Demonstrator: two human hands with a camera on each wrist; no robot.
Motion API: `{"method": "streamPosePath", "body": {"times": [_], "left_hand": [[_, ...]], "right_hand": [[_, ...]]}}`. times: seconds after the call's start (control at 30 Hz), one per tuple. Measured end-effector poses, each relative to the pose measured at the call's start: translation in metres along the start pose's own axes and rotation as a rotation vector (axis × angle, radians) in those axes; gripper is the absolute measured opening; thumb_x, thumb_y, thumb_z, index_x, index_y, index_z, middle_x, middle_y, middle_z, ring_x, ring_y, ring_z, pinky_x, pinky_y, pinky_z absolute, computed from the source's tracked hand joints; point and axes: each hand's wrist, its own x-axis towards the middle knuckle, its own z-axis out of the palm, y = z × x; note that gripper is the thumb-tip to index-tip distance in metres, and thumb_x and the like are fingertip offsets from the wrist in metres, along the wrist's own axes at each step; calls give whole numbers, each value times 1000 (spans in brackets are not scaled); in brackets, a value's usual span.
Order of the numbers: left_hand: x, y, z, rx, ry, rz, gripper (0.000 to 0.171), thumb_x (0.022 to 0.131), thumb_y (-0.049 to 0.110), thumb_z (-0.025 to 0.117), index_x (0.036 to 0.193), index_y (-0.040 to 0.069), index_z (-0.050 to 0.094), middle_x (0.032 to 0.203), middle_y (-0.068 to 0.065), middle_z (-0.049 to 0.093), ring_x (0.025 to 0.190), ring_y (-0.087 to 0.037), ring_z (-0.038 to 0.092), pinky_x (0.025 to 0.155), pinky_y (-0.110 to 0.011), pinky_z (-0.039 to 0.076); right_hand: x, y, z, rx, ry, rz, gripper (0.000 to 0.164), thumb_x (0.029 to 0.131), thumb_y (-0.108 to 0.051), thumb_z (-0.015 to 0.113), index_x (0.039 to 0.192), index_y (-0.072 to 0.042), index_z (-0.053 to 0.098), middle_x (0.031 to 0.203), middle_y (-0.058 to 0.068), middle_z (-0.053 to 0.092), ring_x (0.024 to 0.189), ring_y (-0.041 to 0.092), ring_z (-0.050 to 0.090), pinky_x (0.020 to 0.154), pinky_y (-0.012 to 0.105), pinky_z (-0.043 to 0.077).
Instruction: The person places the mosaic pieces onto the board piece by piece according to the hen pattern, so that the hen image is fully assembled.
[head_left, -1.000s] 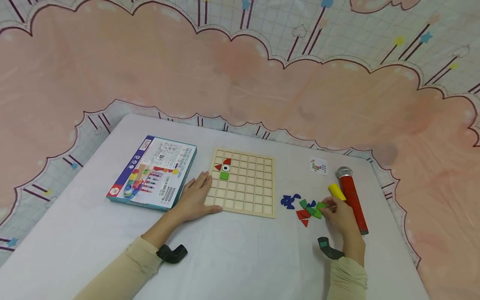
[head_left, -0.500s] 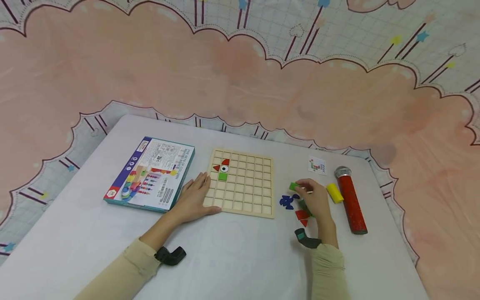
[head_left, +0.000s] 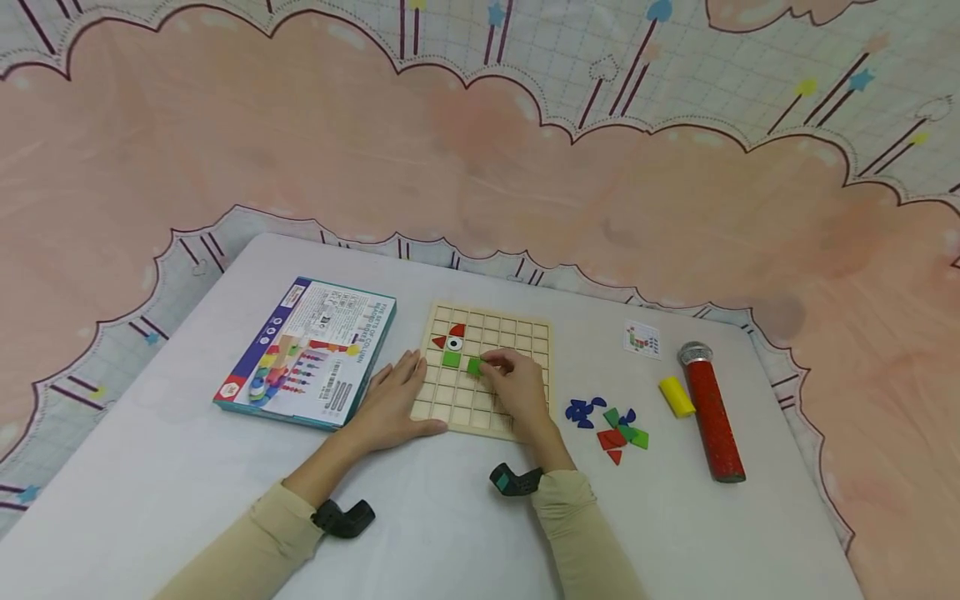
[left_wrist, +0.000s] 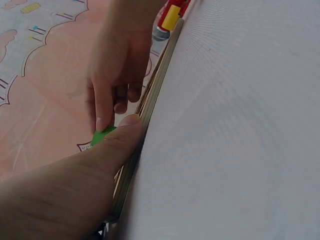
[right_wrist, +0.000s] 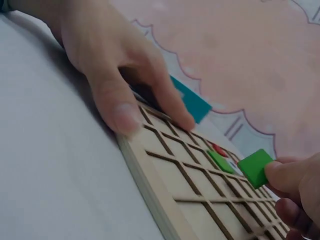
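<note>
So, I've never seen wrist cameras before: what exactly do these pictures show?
No machine here: one person's bare left hand and right hand. The wide picture comes from a head camera; the close ones from wrist cameras. On the white table lie a box, a gridded wooden board with a few pieces in it, loose coloured pieces, a small card, a yellow cylinder and a red, microphone-shaped thing. The left hand touches the board's edge; the right hand pinches a green square over the board.
</note>
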Motion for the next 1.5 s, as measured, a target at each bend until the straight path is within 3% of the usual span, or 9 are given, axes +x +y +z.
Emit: {"method": "streamPosePath", "body": {"times": [0.23, 0.47, 0.97, 1.5], "left_hand": [[0, 1, 1, 14, 3, -2, 108, 74, 60, 71, 146, -7, 27, 156, -21, 20, 147, -33, 12, 117, -53, 11], [-1, 1, 0, 13, 13, 4, 108, 73, 60, 71, 145, -8, 28, 156, -22, 21, 147, -34, 13, 117, -53, 12], [-1, 3, -1, 6, 10, 5, 108, 73, 59, 72, 145, -8, 27, 156, -22, 21, 147, -34, 12, 117, -53, 11], [0, 2, -2, 4, 3, 4, 108, 74, 58, 72, 146, -7, 26, 156, -22, 20, 148, -33, 11, 117, -52, 9]], "right_hand": [[2, -5, 24, -10, -4, 3, 11, 86, -23, 70, 95, -17, 73, 86, -3, 71, 68, 8, 54, 58, 19, 44], [-2, -7, 33, -61, 21, -46, 11, 87, -23, 70, 95, -16, 73, 84, -2, 73, 65, 5, 58, 58, 18, 46], [-5, -7, 39, -86, 54, -35, 9, 86, -26, 70, 93, -20, 73, 85, -6, 73, 65, 3, 57, 57, 18, 45], [-6, -8, 39, -238, 47, -94, 13, 85, -31, 71, 94, -22, 74, 88, -8, 71, 69, 2, 59, 60, 18, 45]]}}
